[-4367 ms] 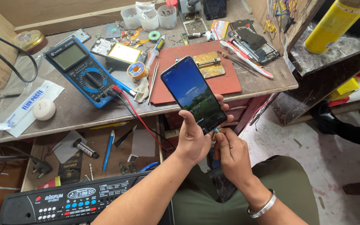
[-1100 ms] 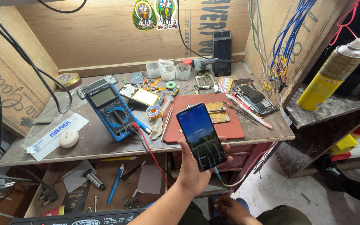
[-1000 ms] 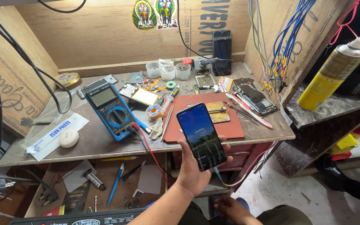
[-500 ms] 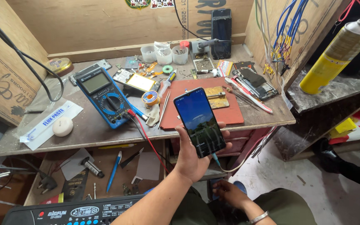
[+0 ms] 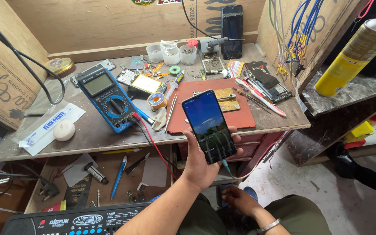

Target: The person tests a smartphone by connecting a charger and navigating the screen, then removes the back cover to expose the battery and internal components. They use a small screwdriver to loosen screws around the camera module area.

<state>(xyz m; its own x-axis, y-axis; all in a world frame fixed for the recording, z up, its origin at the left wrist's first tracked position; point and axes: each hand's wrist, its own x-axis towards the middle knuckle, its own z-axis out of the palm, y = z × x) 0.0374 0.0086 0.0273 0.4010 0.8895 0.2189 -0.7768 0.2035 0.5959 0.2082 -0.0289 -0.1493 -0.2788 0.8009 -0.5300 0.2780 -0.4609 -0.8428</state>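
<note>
My left hand (image 5: 201, 163) holds a smartphone (image 5: 208, 125) upright in front of the workbench, its screen lit with a sky picture. A pale cable (image 5: 240, 174) is plugged into the phone's bottom edge and hangs toward my lap. My right hand (image 5: 239, 199) rests low near my thigh, fingers loosely curled by the cable; whether it grips anything is unclear. A bracelet (image 5: 268, 225) sits on that wrist.
The wooden bench (image 5: 88, 139) carries a blue multimeter (image 5: 107, 100) with red lead, a red mat (image 5: 240, 117) with a brass plate, solder spool, small cups, opened phones. A yellow spray can (image 5: 353, 52) stands right. A keyboard (image 5: 66, 219) lies bottom left.
Earlier both hands were at the phone's bottom edge. The right hand has dropped to my lap, and the left hand keeps the phone raised with the cable attached.
</note>
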